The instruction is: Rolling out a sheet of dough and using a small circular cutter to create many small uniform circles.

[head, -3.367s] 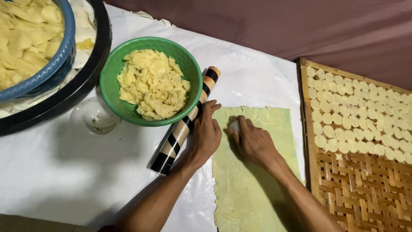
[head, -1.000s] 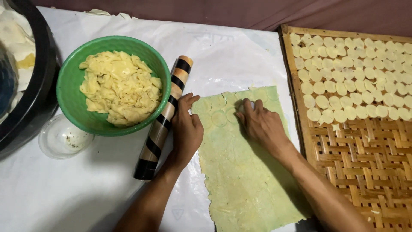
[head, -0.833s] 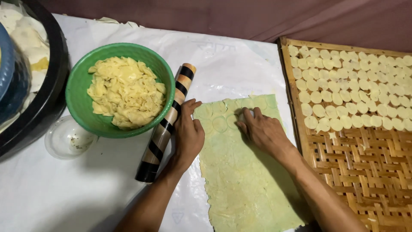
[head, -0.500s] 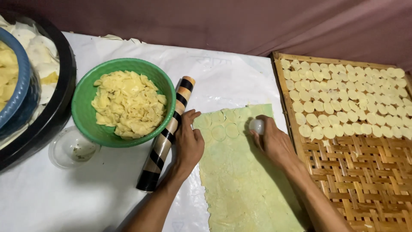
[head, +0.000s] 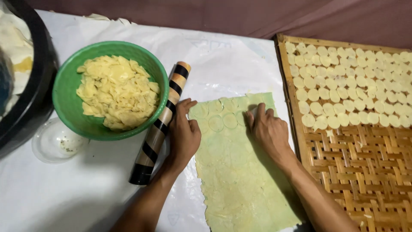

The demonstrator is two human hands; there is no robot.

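Note:
A thin pale green dough sheet lies on white plastic sheeting, with round cut marks near its far end. My left hand rests flat on the sheet's left edge, fingers together, next to a striped rolling pin. My right hand presses down on the far right part of the dough, closed over a small whitish round cutter that is mostly hidden. Small pale dough discs lie in rows on a woven bamboo tray at the right.
A green bowl full of yellow dough scraps stands left of the rolling pin. A small clear dish sits in front of it. A large black basin holding more dough is at the far left. Dark cloth lies behind.
My right hand has moved along the far end of the dough and pressed down again; more round cut marks show there. My left hand stays at the sheet's left edge.

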